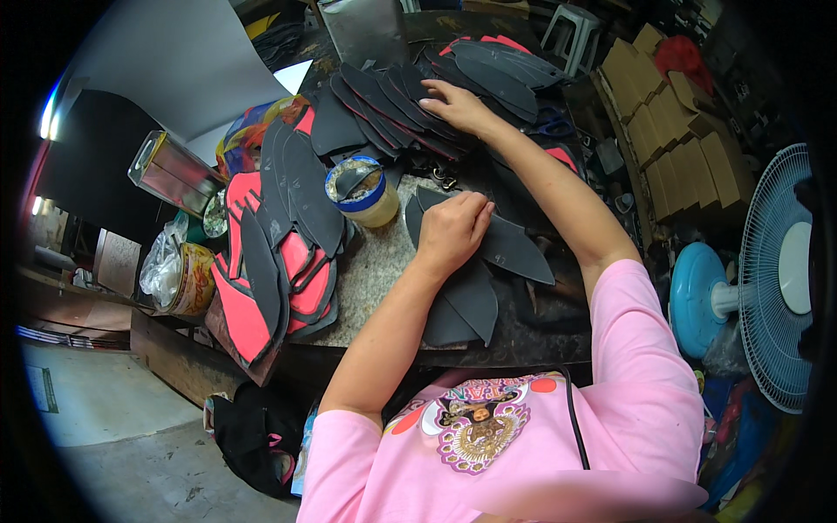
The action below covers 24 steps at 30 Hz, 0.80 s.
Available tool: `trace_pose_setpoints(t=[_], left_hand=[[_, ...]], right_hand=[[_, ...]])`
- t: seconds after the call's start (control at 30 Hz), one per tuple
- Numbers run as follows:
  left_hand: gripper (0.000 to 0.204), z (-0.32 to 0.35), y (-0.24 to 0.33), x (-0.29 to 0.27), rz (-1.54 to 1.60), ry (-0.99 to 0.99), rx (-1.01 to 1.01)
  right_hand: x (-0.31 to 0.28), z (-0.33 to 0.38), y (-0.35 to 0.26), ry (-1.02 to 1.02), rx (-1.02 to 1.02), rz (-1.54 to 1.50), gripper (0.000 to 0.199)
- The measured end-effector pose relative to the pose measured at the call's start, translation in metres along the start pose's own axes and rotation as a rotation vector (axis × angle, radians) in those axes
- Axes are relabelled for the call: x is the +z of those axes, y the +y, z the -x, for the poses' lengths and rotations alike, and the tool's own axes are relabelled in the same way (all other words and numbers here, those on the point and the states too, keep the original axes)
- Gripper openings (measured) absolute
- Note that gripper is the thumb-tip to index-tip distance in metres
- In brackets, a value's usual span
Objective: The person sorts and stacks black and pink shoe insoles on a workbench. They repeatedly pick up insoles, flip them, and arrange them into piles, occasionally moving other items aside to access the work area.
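My left hand (451, 228) presses down on a dark grey pointed cut piece (514, 250) that tops a small stack of like pieces (466, 305) on the worktable (375, 279). My right hand (459, 105) reaches far across the table and rests flat, fingers spread, on a fanned row of dark pieces with red edges (392, 105). Neither hand lifts anything. An open glue pot with a blue rim (362, 190) stands just left of my left hand.
Stacks of red and grey cut pieces (279, 253) lie along the table's left side, beside a tin can (193, 277) and a metal box (170, 172). Cardboard boxes (680, 148) and a blue fan (767, 279) stand at the right. A stool (575, 30) is at the back.
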State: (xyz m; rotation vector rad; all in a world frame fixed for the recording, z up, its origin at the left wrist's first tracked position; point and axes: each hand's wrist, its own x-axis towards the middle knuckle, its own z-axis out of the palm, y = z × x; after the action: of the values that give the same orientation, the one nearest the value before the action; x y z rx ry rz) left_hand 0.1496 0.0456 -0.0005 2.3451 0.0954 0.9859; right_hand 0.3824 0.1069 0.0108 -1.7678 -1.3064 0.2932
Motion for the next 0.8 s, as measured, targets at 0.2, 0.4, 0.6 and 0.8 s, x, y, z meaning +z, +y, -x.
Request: trace_pose_setpoints(t=[0.2, 0.4, 0.6, 0.8], left_hand=[[0.013, 0.0, 0.0, 0.0, -0.009, -0.015, -0.001], [0.013, -0.001, 0.001, -0.001, -0.004, -0.012, 0.001], [0.014, -0.001, 0.002, -0.001, -0.007, 0.011, 0.013], [0.01, -0.002, 0.002, -0.002, 0.007, 0.028, 0.032]], right_hand=[[-0.057, 0.011, 0.039, 0.171, 0.116, 0.874, 0.059], [-0.072, 0.01, 0.07, 0.071, 0.296, 1.032, 0.063], [-0.063, -0.007, 0.077, 0.003, 0.248, 1.051, 0.062], [-0.082, 0.005, 0.058, 0.016, 0.171, 0.855, 0.055]])
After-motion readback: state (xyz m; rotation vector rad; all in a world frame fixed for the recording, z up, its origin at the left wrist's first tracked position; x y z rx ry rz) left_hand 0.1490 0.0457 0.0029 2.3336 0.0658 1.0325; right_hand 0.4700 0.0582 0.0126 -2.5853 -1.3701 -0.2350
